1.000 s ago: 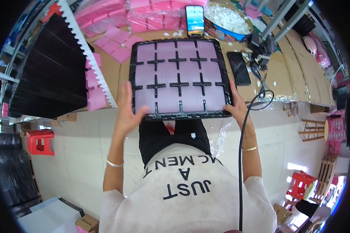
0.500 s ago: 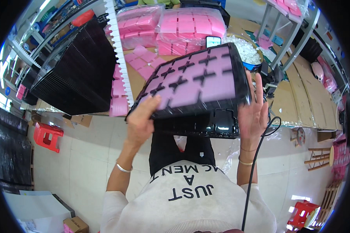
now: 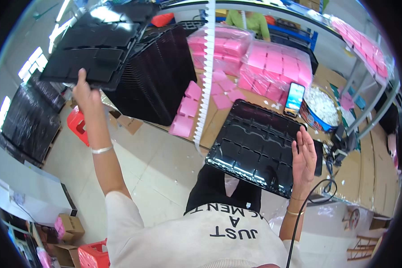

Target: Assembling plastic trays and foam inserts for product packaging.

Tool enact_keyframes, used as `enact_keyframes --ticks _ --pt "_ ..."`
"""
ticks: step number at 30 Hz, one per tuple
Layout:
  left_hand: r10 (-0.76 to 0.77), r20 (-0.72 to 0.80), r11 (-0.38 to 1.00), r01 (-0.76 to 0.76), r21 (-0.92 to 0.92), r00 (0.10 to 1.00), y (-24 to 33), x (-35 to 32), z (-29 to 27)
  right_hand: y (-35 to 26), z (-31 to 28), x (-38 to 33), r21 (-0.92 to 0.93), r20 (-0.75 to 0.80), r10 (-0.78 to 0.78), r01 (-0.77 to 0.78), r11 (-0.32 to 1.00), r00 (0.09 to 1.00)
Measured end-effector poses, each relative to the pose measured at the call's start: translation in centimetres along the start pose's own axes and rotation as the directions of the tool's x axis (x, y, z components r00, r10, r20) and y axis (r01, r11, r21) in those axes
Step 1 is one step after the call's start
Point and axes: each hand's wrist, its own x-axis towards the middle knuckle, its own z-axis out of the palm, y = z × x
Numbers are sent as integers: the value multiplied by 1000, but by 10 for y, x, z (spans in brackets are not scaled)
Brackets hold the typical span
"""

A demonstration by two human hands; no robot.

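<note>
My left hand [image 3: 85,91] is raised high and out to the left, its fingers clamped on the near edge of a black compartment tray [image 3: 91,47], which it holds tilted in the air above a tall stack of black trays [image 3: 158,73]. That stack stands just left of a white upright rail [image 3: 206,71]. A thin bracelet [image 3: 102,149] sits on the left wrist.

My right hand [image 3: 304,158] is open, fingers spread apart and pointing up, and rests against the right edge of a second black tray [image 3: 254,147]. This one lies flat on the table [image 3: 216,125] in front of me, and its compartments look empty. I cannot tell whether the palm presses on the rim or only touches it.

Beyond the tray a phone [image 3: 295,99] leans upright, and beside it to the right is a round tub of small white pieces [image 3: 324,107]. Bagged pink boxes [image 3: 272,67] are piled behind, with a few loose pink boxes [image 3: 185,111] scattered on the table near the rail. A black cable [image 3: 306,210] runs down past my right forearm. On the floor to the left stands a red stool [image 3: 78,125].
</note>
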Motion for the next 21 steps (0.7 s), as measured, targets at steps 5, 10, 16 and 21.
enact_keyframes --ticks 5,10,16,21 --pt "-170 -24 969 171 179 985 -57 67 -7 11 3 6 3 -35 77 -77 997 996" --pt "-60 -4 752 47 658 998 -105 101 -26 20 -13 11 -45 -79 125 -129 991 989" --pt "-29 74 310 -61 949 997 -130 147 -6 37 14 33 -173 -18 216 -216 961 976" --pt "53 214 173 -220 960 975 -120 152 -3 60 65 54 -245 140 303 -264 933 943"
